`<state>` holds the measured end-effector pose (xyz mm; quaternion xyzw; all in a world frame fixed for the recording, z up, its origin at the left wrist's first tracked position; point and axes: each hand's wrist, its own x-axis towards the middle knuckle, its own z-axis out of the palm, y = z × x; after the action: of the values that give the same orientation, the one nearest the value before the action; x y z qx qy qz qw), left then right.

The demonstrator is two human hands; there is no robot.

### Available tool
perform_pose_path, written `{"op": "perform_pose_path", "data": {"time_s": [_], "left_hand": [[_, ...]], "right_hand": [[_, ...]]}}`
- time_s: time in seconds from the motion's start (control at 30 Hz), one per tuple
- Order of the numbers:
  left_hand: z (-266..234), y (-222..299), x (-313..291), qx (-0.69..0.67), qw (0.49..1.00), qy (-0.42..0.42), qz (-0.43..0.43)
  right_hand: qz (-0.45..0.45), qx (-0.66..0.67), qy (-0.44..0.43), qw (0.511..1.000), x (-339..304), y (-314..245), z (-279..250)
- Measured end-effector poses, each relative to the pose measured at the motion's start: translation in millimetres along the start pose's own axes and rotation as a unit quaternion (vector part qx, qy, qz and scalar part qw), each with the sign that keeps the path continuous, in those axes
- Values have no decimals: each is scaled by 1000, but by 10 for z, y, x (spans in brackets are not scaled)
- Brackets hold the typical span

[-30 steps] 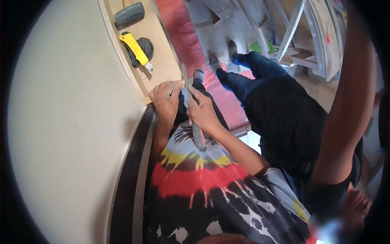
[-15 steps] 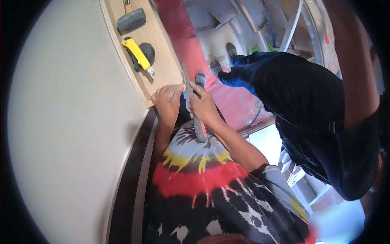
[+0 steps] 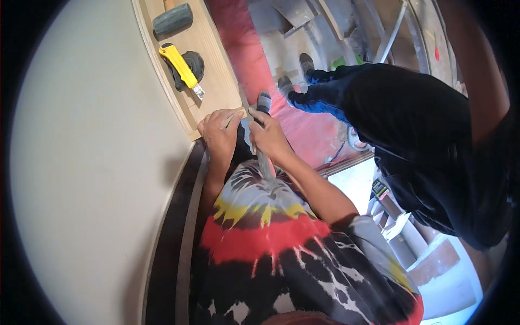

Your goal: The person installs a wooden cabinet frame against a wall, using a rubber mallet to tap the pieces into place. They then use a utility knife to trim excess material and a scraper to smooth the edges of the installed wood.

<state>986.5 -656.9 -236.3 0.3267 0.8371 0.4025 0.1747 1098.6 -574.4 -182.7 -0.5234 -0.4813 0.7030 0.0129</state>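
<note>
At the near end of a pale wooden board (image 3: 216,59), my left hand (image 3: 219,132) is closed over the corner, fingers and thumb gripping the edge. My right hand (image 3: 269,138) is wrapped round a long narrow tool (image 3: 264,165) with a grey and red handle. Its thin grey blade runs forward along the board's right corner; the exact kind of tool cannot be made out. On the board lie a yellow utility knife (image 3: 181,65), blade out, over a round black object (image 3: 193,66), and farther off a mallet (image 3: 173,20) with a dark head.
A smooth pale panel (image 3: 92,162) fills the left side. To the right a person in dark clothes (image 3: 406,130) stands close, feet on the floor. A red sheet (image 3: 303,130) covers the floor ahead. Wooden pieces (image 3: 298,13) lie at the far right.
My right hand and the tool have shifted only slightly, while my left hand stays on the board's end. The person at the right has moved a little, and the view has shifted slightly.
</note>
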Motion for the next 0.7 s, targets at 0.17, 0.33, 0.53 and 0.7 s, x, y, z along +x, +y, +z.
{"op": "perform_pose_path", "data": {"time_s": [0.17,0.33,0.53,0.7], "left_hand": [[-19,-73,-28,41,999,-11,-3],[1,-69,-50,34,999,-8,0],[-53,8,-37,53,998,3,20],[-23,24,26,34,999,12,16]], "right_hand": [[33,67,9,997,-266,-110,-47],[1,21,-16,1000,-309,-125,57],[-24,34,41,998,-259,-235,13],[30,46,-5,998,-342,-198,-62]]}}
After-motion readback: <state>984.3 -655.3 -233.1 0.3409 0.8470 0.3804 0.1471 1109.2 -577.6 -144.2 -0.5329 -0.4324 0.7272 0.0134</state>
